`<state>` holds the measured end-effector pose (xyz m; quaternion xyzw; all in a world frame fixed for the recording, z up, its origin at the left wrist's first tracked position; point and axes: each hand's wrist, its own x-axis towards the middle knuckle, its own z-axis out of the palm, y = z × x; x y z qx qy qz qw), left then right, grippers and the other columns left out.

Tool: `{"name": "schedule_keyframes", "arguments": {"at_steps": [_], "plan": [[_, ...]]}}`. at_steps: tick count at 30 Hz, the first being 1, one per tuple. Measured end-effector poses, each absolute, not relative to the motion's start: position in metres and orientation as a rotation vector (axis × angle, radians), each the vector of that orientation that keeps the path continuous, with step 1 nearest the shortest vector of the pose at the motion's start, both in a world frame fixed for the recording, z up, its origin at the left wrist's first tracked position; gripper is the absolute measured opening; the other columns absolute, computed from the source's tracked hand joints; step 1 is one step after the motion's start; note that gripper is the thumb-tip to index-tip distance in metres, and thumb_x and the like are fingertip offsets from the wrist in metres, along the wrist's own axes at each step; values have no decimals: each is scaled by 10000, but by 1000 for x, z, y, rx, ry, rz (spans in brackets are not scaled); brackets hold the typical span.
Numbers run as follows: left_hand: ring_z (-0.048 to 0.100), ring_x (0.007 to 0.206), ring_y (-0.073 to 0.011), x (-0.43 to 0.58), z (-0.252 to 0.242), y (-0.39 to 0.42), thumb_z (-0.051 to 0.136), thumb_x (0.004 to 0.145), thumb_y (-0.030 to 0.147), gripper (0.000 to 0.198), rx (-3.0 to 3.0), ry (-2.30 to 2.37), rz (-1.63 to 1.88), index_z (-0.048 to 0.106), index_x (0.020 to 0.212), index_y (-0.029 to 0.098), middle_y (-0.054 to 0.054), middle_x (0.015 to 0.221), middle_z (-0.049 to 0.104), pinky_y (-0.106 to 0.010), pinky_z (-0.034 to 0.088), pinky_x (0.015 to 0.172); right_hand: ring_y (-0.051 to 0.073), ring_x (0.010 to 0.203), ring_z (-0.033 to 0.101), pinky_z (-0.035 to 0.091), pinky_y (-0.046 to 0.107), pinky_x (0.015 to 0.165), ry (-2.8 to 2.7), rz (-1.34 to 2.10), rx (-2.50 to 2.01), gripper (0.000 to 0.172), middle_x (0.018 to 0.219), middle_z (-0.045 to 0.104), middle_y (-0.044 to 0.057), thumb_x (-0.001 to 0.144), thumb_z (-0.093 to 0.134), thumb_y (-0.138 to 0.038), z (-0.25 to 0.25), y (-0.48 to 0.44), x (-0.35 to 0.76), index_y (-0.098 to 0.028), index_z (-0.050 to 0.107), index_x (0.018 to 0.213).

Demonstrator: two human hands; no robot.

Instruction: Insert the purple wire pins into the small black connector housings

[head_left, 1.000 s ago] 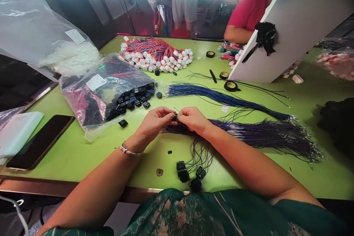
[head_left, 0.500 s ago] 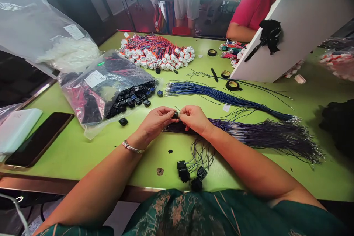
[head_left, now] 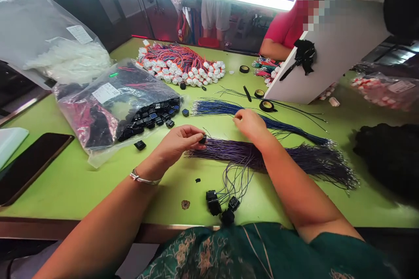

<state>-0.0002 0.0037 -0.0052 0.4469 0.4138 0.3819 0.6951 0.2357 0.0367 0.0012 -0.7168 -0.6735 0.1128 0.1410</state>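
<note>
A small black connector housing (head_left: pixel 203 139) is pinched between the thumb and fingers of my left hand (head_left: pixel 181 143), and a thin dark wire sticks up beside it. My right hand (head_left: pixel 252 126) hovers over the edge of the blue wire bundle (head_left: pixel 216 107), fingers curled together; whatever they pinch is too small to make out. Beneath both hands lies a bundle of purple wires (head_left: pixel 229 149) with metal terminals at its right end. Nearer to me are several black connectors (head_left: pixel 214 205) with wires attached.
A clear bag (head_left: pixel 108 113) spills black connectors at left, beside a phone (head_left: pixel 34 168). Wired white connectors (head_left: pixel 183 72) are heaped at the back. Tape rolls (head_left: pixel 266 105) lie near a white panel (head_left: pixel 330 48). Behind the panel is a person in a red top (head_left: pixel 281 30).
My right hand has left the black connector and moved right and up to the blue wires. My left hand still holds the connector. The view has shifted slightly.
</note>
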Motion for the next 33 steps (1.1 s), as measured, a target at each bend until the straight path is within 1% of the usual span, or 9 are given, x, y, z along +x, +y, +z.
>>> {"name": "schedule_keyframes", "arguments": {"at_steps": [4,7,9,11,16,19,24,29,33], "plan": [[692,606,-152,-1,-3,1,835,611,277,301,1055,921,831,699,826,116,-61,759,724,-256,571,632,262,918,622,453,344,741,-1979,232,-2359,184,1042,662,174,789,567,-236,-9,56,245,-147,675,909],[691,586,-147,-1,-5,1,832,615,290,305,1047,906,795,700,830,120,-60,749,723,-234,558,595,213,752,610,428,305,658,-1969,494,-2302,54,828,678,142,713,621,-147,-3,67,244,-129,667,733],[690,582,-146,-2,-6,1,825,628,291,295,1039,886,772,700,832,119,-64,735,720,-224,550,579,147,582,535,377,273,558,-1932,701,-2193,83,636,625,83,668,643,-121,13,73,254,-132,618,590],[693,588,-148,-2,-5,2,820,639,285,290,1025,867,759,697,841,116,-71,741,721,-228,550,588,81,460,410,288,244,460,-1787,883,-2007,108,569,575,34,685,641,-171,34,75,276,-141,601,589],[700,606,-153,-2,-6,1,823,636,272,288,976,838,724,684,836,118,-66,746,719,-228,548,604,20,403,277,128,202,412,-1460,1249,-1537,142,628,601,20,673,659,-264,55,64,314,-151,573,671],[696,606,-150,0,-8,-1,816,646,264,274,1013,809,617,676,830,117,-67,745,719,-226,540,585,42,418,335,179,213,409,-1811,1445,-1686,172,621,635,34,665,690,-295,36,55,291,-137,646,715],[692,610,-151,2,-6,-5,796,673,277,272,1105,772,470,663,843,113,-44,720,702,-239,539,583,56,452,351,246,234,462,-2349,1029,-1710,182,512,582,1,729,612,-220,9,59,218,-126,693,596],[682,592,-146,3,-5,-7,810,647,272,284,1099,752,510,663,825,106,-32,711,682,-271,543,609,49,418,364,272,225,439,-2184,985,-1716,148,588,665,34,733,589,-152,7,76,168,-107,714,667],[684,598,-150,3,-6,-8,803,654,274,283,1097,729,549,673,839,105,-39,735,681,-288,545,631,37,390,316,245,207,381,-1835,1201,-1609,124,585,666,32,744,616,-194,10,78,149,-114,676,671]]}}
